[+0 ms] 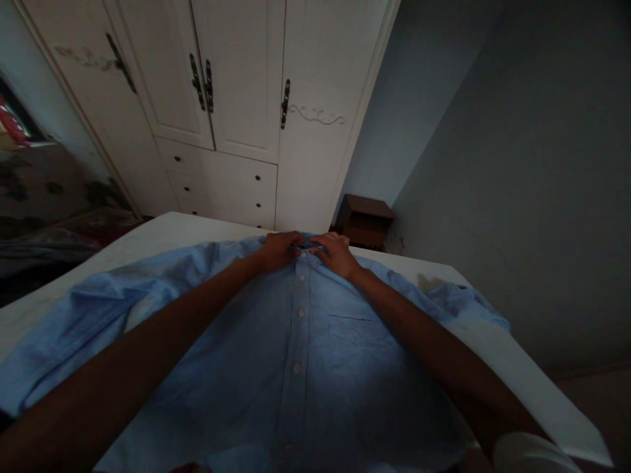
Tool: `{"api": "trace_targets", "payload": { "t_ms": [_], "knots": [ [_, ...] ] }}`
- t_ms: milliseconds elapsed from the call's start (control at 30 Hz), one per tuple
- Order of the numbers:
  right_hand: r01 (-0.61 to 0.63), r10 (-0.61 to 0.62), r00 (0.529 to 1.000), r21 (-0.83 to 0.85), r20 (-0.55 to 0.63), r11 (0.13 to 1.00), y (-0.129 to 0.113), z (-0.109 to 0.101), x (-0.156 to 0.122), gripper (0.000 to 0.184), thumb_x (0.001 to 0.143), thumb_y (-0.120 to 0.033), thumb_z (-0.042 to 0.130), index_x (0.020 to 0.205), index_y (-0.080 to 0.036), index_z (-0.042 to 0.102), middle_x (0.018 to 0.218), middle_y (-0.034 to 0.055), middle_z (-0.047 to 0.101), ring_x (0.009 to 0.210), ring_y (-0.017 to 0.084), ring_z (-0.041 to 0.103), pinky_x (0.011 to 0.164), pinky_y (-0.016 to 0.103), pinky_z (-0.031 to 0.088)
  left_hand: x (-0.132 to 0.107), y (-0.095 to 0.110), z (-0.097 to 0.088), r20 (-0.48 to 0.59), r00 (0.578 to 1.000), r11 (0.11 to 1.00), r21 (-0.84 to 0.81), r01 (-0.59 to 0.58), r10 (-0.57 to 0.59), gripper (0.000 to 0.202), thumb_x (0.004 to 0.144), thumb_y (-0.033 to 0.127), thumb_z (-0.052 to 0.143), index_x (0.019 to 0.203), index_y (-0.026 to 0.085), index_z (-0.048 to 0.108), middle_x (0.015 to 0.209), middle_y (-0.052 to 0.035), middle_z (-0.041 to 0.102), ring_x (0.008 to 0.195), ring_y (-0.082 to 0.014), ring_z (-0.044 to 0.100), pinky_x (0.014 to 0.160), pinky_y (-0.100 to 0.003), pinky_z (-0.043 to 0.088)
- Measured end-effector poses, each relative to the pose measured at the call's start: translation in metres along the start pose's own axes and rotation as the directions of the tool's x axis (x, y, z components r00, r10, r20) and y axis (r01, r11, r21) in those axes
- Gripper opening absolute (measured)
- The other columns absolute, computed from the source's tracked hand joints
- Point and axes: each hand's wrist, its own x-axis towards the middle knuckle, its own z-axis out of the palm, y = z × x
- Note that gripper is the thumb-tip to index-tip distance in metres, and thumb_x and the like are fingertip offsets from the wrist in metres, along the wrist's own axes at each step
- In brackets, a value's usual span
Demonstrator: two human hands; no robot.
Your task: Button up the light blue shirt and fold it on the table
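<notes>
A light blue button-up shirt (256, 355) lies face up on a white table (537, 387), its sleeves spread out to both sides. White buttons run down its middle, and a chest pocket shows right of them. At the far end, my left hand (283, 249) closes on the left side of the shirt's collar. Opposite it, my right hand (335, 253) has its fingers curled round the collar's right side. Between the two hands the collar opening and a top button show. The fingertips are partly hidden by the cloth.
Behind the table stands a white wardrobe (246, 79) with dark handles and several drawers. A small brown cabinet (367, 220) sits by the grey wall beyond the table's far edge. Dim piled fabric (44, 253) is at the left.
</notes>
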Motion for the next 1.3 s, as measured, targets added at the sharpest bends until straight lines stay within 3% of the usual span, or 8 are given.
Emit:
{"api": "trace_targets", "payload": {
  "t_ms": [167, 333, 533, 633, 867, 1033, 1167, 1300],
  "knots": [
    [0.044, -0.047, 0.995, -0.038, -0.090, 0.998, -0.004, -0.013, -0.016, 0.044, 0.094, -0.048, 0.045, 0.128, -0.021, 0.054, 0.129, 0.0127, 0.056, 0.122, 0.028, 0.044, 0.098, 0.045, 0.034, 0.001, 0.007, 0.002, -0.094, 0.996, 0.988, 0.157, 0.013, 0.002, 0.024, 0.085, 0.025, 0.048, 0.101, 0.020, 0.066, 0.102, -0.0115, 0.071, 0.107, -0.0298, 0.059, 0.096, -0.052, 0.029],
    [0.131, -0.125, 0.991, -0.128, 0.052, 0.983, -0.014, -0.023, -0.035, 0.049, 0.094, -0.047, 0.046, 0.136, -0.022, 0.047, 0.142, 0.0137, 0.045, 0.132, 0.030, 0.036, 0.103, 0.050, 0.033, 0.010, 0.001, 0.001, -0.084, 0.996, 0.985, 0.171, -0.005, 0.020, 0.024, 0.087, 0.027, 0.047, 0.097, 0.022, 0.068, 0.101, -0.0089, 0.072, 0.103, -0.0271, 0.061, 0.092, -0.049, 0.031],
    [0.092, -0.064, 0.978, -0.139, 0.197, 0.986, -0.010, -0.011, -0.056, 0.064, 0.093, -0.054, 0.042, 0.146, -0.018, 0.034, 0.155, 0.0175, 0.023, 0.143, 0.032, 0.022, 0.110, 0.054, 0.029, 0.014, -0.011, 0.014, -0.059, 0.993, 0.969, 0.232, -0.082, 0.098, 0.021, 0.087, 0.030, 0.051, 0.085, 0.022, 0.071, 0.094, -0.0077, 0.072, 0.101, -0.0273, 0.061, 0.093, -0.048, 0.032],
    [0.071, -0.044, 0.970, -0.107, 0.237, 0.992, -0.003, -0.004, -0.065, 0.071, 0.094, -0.059, 0.034, 0.149, -0.014, 0.027, 0.157, 0.0177, 0.017, 0.145, 0.030, 0.015, 0.114, 0.052, 0.024, 0.009, -0.013, 0.018, -0.124, 0.985, 0.961, 0.262, -0.085, 0.121, 0.026, 0.090, 0.033, 0.049, 0.096, 0.020, 0.070, 0.108, -0.0119, 0.067, 0.111, -0.0279, 0.055, 0.095, -0.045, 0.034],
    [-0.077, 0.082, 0.996, -0.101, 0.047, 0.992, 0.022, -0.019, -0.071, 0.069, 0.095, -0.053, 0.033, 0.148, -0.008, 0.027, 0.151, 0.0192, 0.033, 0.141, 0.027, 0.029, 0.116, 0.046, 0.024, -0.014, -0.031, -0.022, -0.329, 0.938, 0.950, 0.312, -0.003, 0.111, 0.045, 0.096, 0.038, 0.031, 0.118, 0.011, 0.059, 0.125, -0.0169, 0.058, 0.122, -0.0278, 0.047, 0.101, -0.042, 0.038],
    [-0.374, 0.380, 0.924, -0.117, 0.034, 0.920, 0.058, -0.048, -0.070, 0.061, 0.088, -0.044, 0.056, 0.138, -0.011, 0.044, 0.127, 0.0181, 0.058, 0.117, 0.029, 0.055, 0.100, 0.044, 0.042, -0.048, -0.075, -0.078, -0.139, 0.984, 0.947, 0.284, 0.149, -0.113, 0.059, 0.089, 0.054, 0.032, 0.116, 0.009, 0.060, 0.120, -0.0180, 0.062, 0.114, -0.0291, 0.056, 0.100, -0.040, 0.042],
    [-0.451, 0.458, 0.881, -0.087, 0.116, 0.889, 0.075, -0.057, -0.066, 0.057, 0.080, -0.043, 0.067, 0.126, -0.012, 0.055, 0.106, 0.0140, 0.066, 0.093, 0.024, 0.064, 0.081, 0.035, 0.050, -0.076, -0.099, -0.107, 0.085, 0.906, 0.902, 0.168, 0.396, -0.414, 0.076, 0.075, 0.067, 0.047, 0.128, 0.013, 0.054, 0.122, -0.0153, 0.064, 0.107, -0.0276, 0.063, 0.091, -0.034, 0.048],
    [-0.427, 0.435, 0.890, -0.087, 0.136, 0.900, 0.077, -0.049, -0.056, 0.056, 0.070, -0.044, 0.076, 0.115, -0.013, 0.063, 0.102, 0.0137, 0.067, 0.093, 0.026, 0.063, 0.079, 0.035, 0.049, -0.089, -0.103, -0.109, 0.202, 0.884, 0.905, 0.166, 0.393, -0.421, 0.084, 0.064, 0.068, 0.059, 0.128, 0.014, 0.056, 0.128, -0.0154, 0.061, 0.113, -0.0290, 0.060, 0.094, -0.034, 0.046]
  ]
}}
